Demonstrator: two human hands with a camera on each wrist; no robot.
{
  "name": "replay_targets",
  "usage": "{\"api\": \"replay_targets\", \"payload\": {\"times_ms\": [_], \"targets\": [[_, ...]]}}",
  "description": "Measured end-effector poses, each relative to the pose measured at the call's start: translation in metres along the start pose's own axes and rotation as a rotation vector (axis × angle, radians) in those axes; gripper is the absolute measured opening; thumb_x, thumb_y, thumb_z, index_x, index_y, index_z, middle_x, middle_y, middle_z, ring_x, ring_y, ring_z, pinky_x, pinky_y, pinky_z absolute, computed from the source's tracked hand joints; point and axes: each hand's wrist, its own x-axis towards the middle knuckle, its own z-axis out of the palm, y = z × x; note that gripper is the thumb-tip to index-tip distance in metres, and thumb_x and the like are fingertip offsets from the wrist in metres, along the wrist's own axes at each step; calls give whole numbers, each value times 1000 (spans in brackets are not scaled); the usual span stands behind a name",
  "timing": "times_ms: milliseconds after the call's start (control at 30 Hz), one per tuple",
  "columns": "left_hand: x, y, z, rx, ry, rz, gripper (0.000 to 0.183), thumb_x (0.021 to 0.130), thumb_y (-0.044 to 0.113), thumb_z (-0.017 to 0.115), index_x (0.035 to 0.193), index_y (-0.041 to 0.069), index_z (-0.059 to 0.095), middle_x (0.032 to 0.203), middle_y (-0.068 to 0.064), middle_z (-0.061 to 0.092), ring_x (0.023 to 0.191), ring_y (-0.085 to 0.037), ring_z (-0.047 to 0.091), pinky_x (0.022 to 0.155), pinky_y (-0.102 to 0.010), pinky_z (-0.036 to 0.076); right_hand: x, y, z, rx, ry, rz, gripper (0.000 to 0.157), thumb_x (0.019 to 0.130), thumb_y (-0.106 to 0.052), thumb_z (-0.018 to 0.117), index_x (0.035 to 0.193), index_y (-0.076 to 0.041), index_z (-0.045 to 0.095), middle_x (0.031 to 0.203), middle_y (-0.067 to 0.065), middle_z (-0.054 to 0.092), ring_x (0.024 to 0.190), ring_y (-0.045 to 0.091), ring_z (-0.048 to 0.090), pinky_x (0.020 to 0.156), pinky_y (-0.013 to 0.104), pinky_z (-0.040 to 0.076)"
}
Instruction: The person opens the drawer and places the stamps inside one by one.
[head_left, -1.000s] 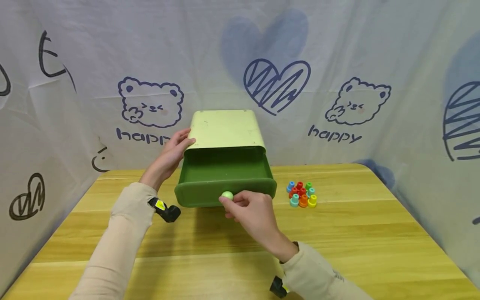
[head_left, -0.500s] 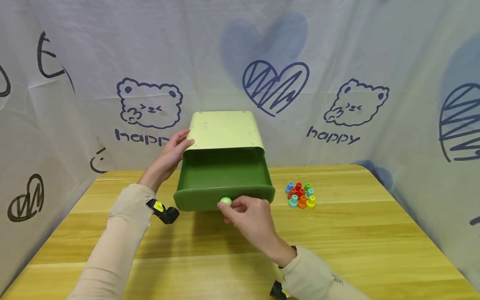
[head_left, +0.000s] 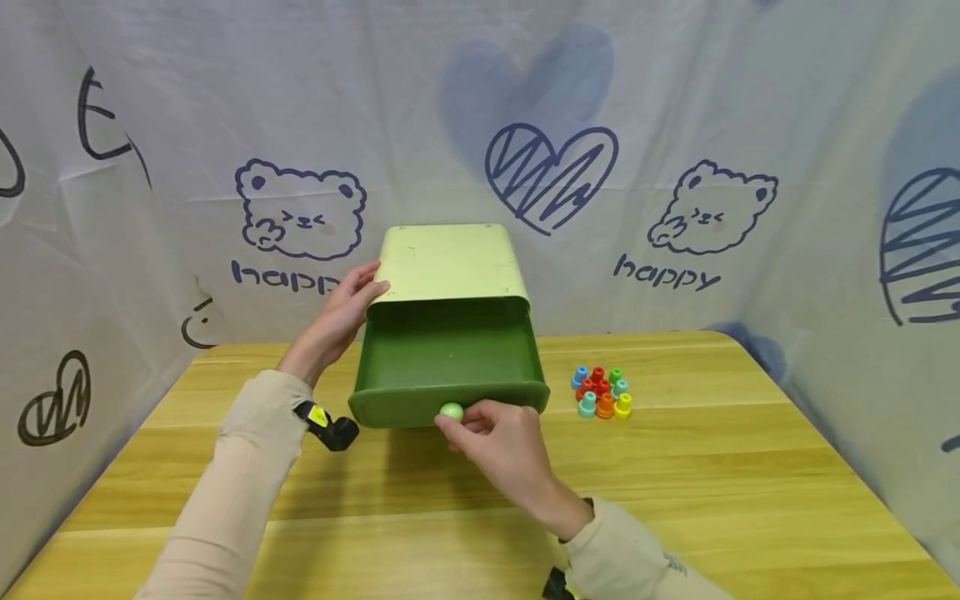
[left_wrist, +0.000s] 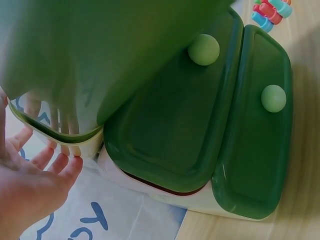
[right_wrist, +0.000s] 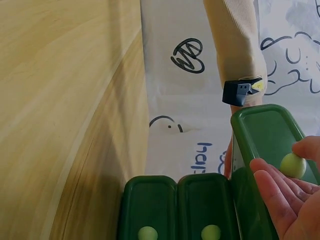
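Observation:
In the head view a small cabinet with a cream casing (head_left: 452, 262) stands towards the back of the table. Its top green drawer (head_left: 397, 408) is pulled well out, and nothing shows inside it. My right hand (head_left: 512, 454) pinches the drawer's round pale-green knob (head_left: 452, 411) between thumb and fingers; the right wrist view shows this knob (right_wrist: 293, 165) too. At the casing's left side rests my left hand (head_left: 335, 323), thumb on the top edge. The left wrist view has its fingertips (left_wrist: 74, 166) against the casing's rim.
Below the open drawer are two closed green drawers (left_wrist: 165, 120), each with a round knob. Several small coloured pegs (head_left: 602, 393) stand grouped on the wooden table (head_left: 712, 467), right of the cabinet. A white printed cloth (head_left: 420, 125) hangs behind and at both sides.
The drawer has slid a little further out towards me, my right hand moving with its knob. My left hand stays at the casing's side, and the pegs have not moved.

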Motion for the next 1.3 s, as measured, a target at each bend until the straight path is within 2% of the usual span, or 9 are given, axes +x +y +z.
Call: {"api": "replay_targets", "payload": {"times_ms": [300, 533, 967, 1300], "targets": [[-2, 1, 1, 11, 5, 1, 65, 101, 21, 46, 154, 6, 12, 158, -16, 15, 140, -30, 24, 114, -42, 24, -1, 2, 0, 10, 0, -4, 24, 86, -29, 75, 78, -6, 74, 66, -5, 69, 59, 2, 64, 53, 23, 53], [-1, 0, 2, 23, 29, 12, 64, 101, 21, 47, 154, 6, 15, 157, -16, 18, 138, -30, 27, 112, -42, 27, -4, 5, -3, -19, -14, -36, 15, 82, -20, 78, 82, -6, 73, 73, -1, 70, 62, 5, 64, 57, 22, 54], [-3, 0, 1, 41, 35, 23, 65, 101, 25, 47, 154, 7, 16, 157, -14, 20, 138, -28, 28, 111, -43, 30, -17, 34, -18, -55, -99, -91, 12, 83, -11, 76, 90, -2, 72, 84, 6, 72, 71, 13, 67, 63, 23, 56], [-3, -2, 1, 37, 34, 27, 64, 100, 25, 48, 154, 7, 17, 156, -14, 20, 137, -28, 29, 110, -42, 30, -21, 58, -32, -102, -133, -4, 10, 83, -8, 74, 93, -3, 74, 86, 5, 72, 74, 14, 67, 65, 22, 56]]}}
